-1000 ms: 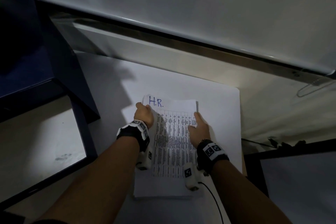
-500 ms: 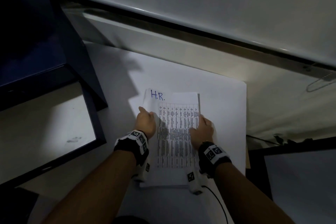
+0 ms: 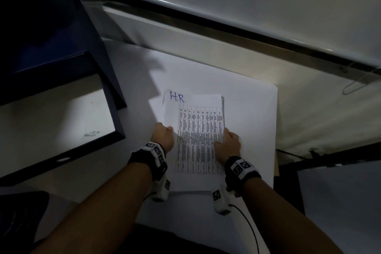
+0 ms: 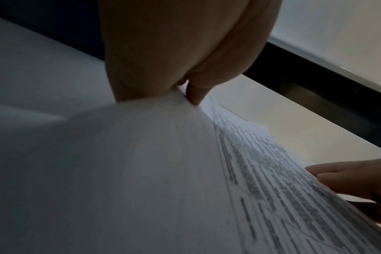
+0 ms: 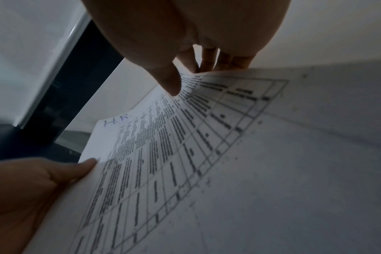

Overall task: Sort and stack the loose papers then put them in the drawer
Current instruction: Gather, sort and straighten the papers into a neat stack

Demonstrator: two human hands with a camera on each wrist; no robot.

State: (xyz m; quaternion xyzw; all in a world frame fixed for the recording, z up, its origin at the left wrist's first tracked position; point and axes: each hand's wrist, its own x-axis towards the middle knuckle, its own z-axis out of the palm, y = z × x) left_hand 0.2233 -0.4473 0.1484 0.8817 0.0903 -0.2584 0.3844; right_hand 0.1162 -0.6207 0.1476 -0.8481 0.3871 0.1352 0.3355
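Both hands hold paper stack by its side edges over white table.

White table (image 3: pixel 255 113) carries a large white sheet, dark blue drawer unit (image 3: pixel 51 51) at its left with open drawer (image 3: pixel 51 121) showing pale bottom. Paper stack (image 3: pixel 198 142), printed table on top, "H.R." handwritten at far left corner, sits between the two hands, long edges running away from the person. Left hand (image 3: pixel 164 137) pinches left edge about midway, thumb on top, edge curled up under the grip. Right hand (image 3: pixel 227 146) grips right edge opposite, thumb (image 5: pixel 170 80) on printed face, fingers (image 5: pixel 209 58) wrapped past the edge.
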